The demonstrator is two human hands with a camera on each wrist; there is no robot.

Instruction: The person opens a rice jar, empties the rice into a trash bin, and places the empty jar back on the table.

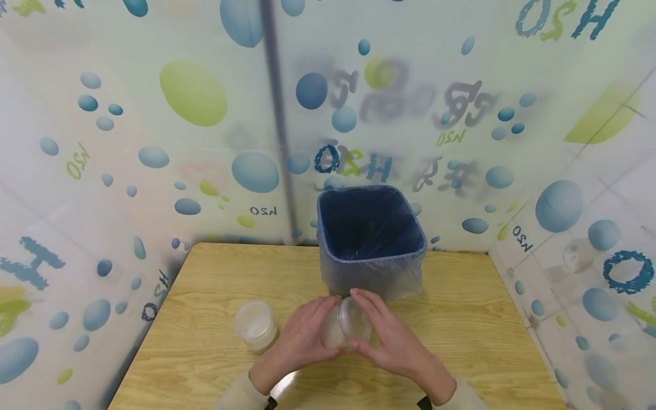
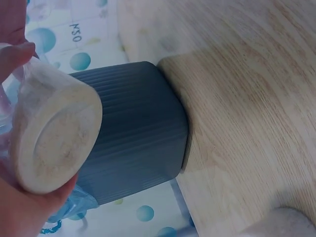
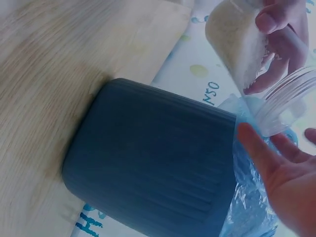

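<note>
Left hand (image 1: 306,335) curled round the tilted jar (image 3: 232,42) of pale grains (image 3: 254,66), near the lined bin (image 3: 148,158) | right hand (image 1: 388,337) grips clear ridged piece (image 3: 292,98), lid or jar unclear | I'd hold openings close, tilting slowly against spills.

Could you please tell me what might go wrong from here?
Grains could spill on the table: the left hand holds the jar of white grains tilted beside the clear container in the right hand. Some might also fall into the lined bin close by. The left forearm might knock the other jar standing beside it.
</note>
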